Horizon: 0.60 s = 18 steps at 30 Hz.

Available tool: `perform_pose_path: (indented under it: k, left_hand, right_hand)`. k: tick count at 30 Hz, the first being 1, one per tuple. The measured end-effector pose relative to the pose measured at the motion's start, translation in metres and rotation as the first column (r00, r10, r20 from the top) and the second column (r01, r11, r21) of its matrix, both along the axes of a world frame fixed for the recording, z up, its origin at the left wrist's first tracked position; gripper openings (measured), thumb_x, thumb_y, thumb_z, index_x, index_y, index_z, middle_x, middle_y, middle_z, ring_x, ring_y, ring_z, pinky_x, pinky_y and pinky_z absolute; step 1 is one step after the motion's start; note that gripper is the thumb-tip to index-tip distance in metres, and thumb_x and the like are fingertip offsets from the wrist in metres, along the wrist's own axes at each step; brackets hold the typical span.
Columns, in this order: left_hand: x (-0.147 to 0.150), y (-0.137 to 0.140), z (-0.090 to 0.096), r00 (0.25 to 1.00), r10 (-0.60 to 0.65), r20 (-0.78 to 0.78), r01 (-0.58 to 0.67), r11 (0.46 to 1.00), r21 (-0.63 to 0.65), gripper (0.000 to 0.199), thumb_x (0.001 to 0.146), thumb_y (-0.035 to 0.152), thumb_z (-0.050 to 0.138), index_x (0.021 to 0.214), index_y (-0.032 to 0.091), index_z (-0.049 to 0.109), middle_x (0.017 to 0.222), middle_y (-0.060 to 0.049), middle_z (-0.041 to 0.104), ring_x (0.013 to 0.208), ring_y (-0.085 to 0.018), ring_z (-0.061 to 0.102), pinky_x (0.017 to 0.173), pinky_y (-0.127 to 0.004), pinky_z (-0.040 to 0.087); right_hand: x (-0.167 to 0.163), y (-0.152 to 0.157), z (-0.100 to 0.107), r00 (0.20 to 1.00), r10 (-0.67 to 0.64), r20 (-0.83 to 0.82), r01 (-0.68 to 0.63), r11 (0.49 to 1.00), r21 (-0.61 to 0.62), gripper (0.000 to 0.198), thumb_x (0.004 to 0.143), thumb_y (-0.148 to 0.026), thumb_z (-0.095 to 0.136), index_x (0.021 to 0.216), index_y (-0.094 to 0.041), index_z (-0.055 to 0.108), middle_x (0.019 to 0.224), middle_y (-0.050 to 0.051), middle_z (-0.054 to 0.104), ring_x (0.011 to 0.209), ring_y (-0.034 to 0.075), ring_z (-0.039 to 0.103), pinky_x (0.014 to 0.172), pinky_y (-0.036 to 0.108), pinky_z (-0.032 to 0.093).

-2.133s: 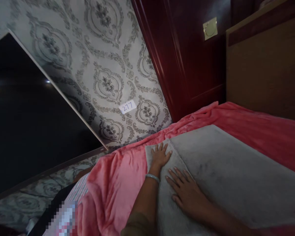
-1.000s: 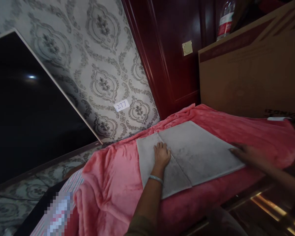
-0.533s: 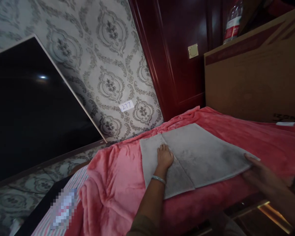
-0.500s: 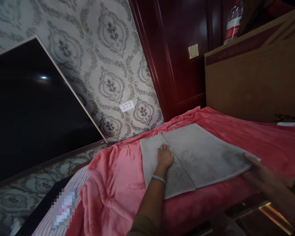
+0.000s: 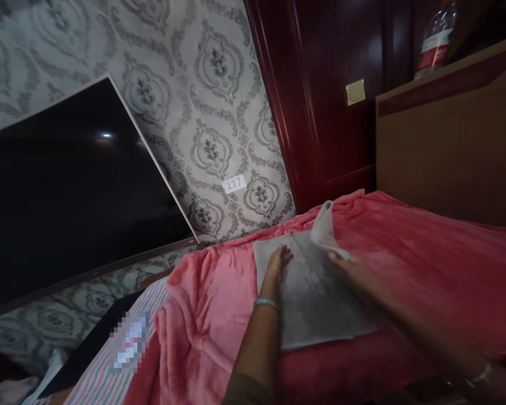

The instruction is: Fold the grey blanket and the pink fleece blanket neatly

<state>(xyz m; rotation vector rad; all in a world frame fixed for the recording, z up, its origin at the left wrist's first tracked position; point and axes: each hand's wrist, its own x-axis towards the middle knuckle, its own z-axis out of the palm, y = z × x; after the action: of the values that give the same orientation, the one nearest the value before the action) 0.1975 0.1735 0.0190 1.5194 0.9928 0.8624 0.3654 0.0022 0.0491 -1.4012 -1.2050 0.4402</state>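
Note:
A grey towel (image 5: 320, 306) with a short plush surface lies partly folded on a pink blanket (image 5: 219, 304). My left hand (image 5: 280, 257) rests on the towel's left part, fingers stretched out. Farther right, my right hand (image 5: 346, 267) grips the towel's right edge, which is lifted and curls over toward the left. The raised far corner forms a loop standing above the blanket. My right forearm covers part of the towel's near right side.
A large dark television (image 5: 80, 191) leans at the left by the patterned wall. A cardboard box (image 5: 447, 152) with a plastic bottle (image 5: 435, 48) on it stands at the right, near a dark red door panel (image 5: 320, 112). Striped fabric (image 5: 99, 360) shows at lower left.
My right hand has carried the towel's right edge leftward, lifting and folding that side. My left hand stays on the left part. The view has shifted slightly left.

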Motion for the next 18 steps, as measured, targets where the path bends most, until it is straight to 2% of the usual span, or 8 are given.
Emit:
perform_pose_path:
  k: [2, 3, 4, 6, 9, 12, 15, 18]
  left_hand:
    - [-0.009, 0.004, 0.001, 0.996, 0.02, 0.083, -0.012, 0.996, -0.09, 0.072, 0.099, 0.063, 0.024, 0.138, 0.012, 0.059, 0.132, -0.021, 0.068, 0.113, -0.029, 0.072, 0.1, -0.05, 0.056]
    - [-0.012, 0.004, 0.0, 0.993, 0.031, 0.117, -0.016, 0.992, -0.122, 0.075, 0.098, 0.066, 0.025, 0.137, 0.012, 0.059, 0.128, -0.021, 0.07, 0.11, -0.031, 0.072, 0.098, -0.052, 0.057]
    - [-0.014, 0.005, -0.001, 0.988, 0.041, 0.148, -0.02, 0.989, -0.144, 0.075, 0.096, 0.069, 0.028, 0.134, 0.013, 0.061, 0.124, -0.021, 0.072, 0.11, -0.032, 0.072, 0.097, -0.053, 0.057]
    - [-0.015, 0.004, -0.004, 0.978, 0.058, 0.201, -0.025, 0.986, -0.164, 0.07, 0.092, 0.07, 0.042, 0.126, 0.014, 0.067, 0.116, -0.019, 0.075, 0.11, -0.034, 0.072, 0.099, -0.054, 0.056]
    - [-0.014, 0.003, -0.011, 0.964, 0.08, 0.252, -0.041, 0.987, -0.157, 0.057, 0.082, 0.058, 0.065, 0.113, 0.011, 0.072, 0.108, -0.018, 0.077, 0.11, -0.034, 0.072, 0.102, -0.051, 0.055]
    - [-0.01, 0.007, -0.015, 0.958, 0.118, 0.262, -0.082, 0.986, -0.143, 0.048, 0.07, 0.042, 0.079, 0.105, 0.01, 0.074, 0.102, -0.018, 0.078, 0.104, -0.034, 0.073, 0.099, -0.048, 0.056]
    - [-0.003, 0.016, -0.013, 0.957, 0.183, 0.225, -0.159, 0.98, -0.121, 0.041, 0.061, 0.024, 0.078, 0.1, 0.01, 0.074, 0.098, -0.016, 0.079, 0.1, -0.034, 0.074, 0.094, -0.047, 0.058]
    - [0.004, 0.027, -0.006, 0.953, 0.242, 0.183, -0.235, 0.97, -0.058, 0.046, 0.057, 0.01, 0.067, 0.103, 0.013, 0.075, 0.106, -0.013, 0.079, 0.105, -0.032, 0.073, 0.094, -0.042, 0.057]
  right_hand:
    - [-0.031, 0.003, -0.006, 0.969, 0.217, 0.121, -0.217, 0.976, -0.016, 0.052, 0.088, -0.048, 0.044, 0.12, -0.019, 0.074, 0.124, 0.009, 0.071, 0.121, 0.027, 0.065, 0.11, 0.048, 0.047]
    - [-0.044, 0.003, -0.012, 0.93, 0.32, 0.18, -0.312, 0.947, -0.07, 0.053, 0.089, -0.045, 0.042, 0.124, -0.019, 0.072, 0.13, 0.009, 0.069, 0.125, 0.026, 0.062, 0.113, 0.048, 0.045]
    - [-0.054, 0.001, -0.021, 0.886, 0.401, 0.234, -0.377, 0.916, -0.139, 0.054, 0.091, -0.042, 0.04, 0.129, -0.019, 0.071, 0.134, 0.009, 0.066, 0.127, 0.025, 0.061, 0.113, 0.047, 0.044]
    - [-0.069, -0.006, -0.039, 0.807, 0.48, 0.344, -0.405, 0.874, -0.269, 0.054, 0.09, -0.033, 0.041, 0.135, -0.017, 0.067, 0.138, 0.011, 0.063, 0.129, 0.026, 0.06, 0.114, 0.047, 0.044]
    - [-0.075, -0.017, -0.065, 0.713, 0.48, 0.511, -0.337, 0.873, -0.352, 0.07, 0.076, -0.017, 0.05, 0.145, -0.013, 0.058, 0.149, 0.013, 0.053, 0.14, 0.028, 0.049, 0.118, 0.05, 0.038]
    - [-0.068, -0.023, -0.085, 0.648, 0.446, 0.617, -0.304, 0.895, -0.327, 0.083, 0.07, -0.011, 0.052, 0.153, -0.017, 0.049, 0.155, 0.012, 0.044, 0.145, 0.029, 0.042, 0.119, 0.053, 0.036]
    - [-0.061, -0.022, -0.095, 0.607, 0.406, 0.683, -0.275, 0.914, -0.299, 0.084, 0.068, -0.006, 0.047, 0.15, -0.022, 0.052, 0.153, 0.01, 0.047, 0.143, 0.027, 0.044, 0.118, 0.054, 0.038]
    - [-0.063, -0.018, -0.091, 0.598, 0.36, 0.716, -0.254, 0.932, -0.257, 0.083, 0.069, -0.003, 0.042, 0.149, -0.023, 0.054, 0.15, 0.009, 0.05, 0.14, 0.025, 0.049, 0.117, 0.051, 0.042]
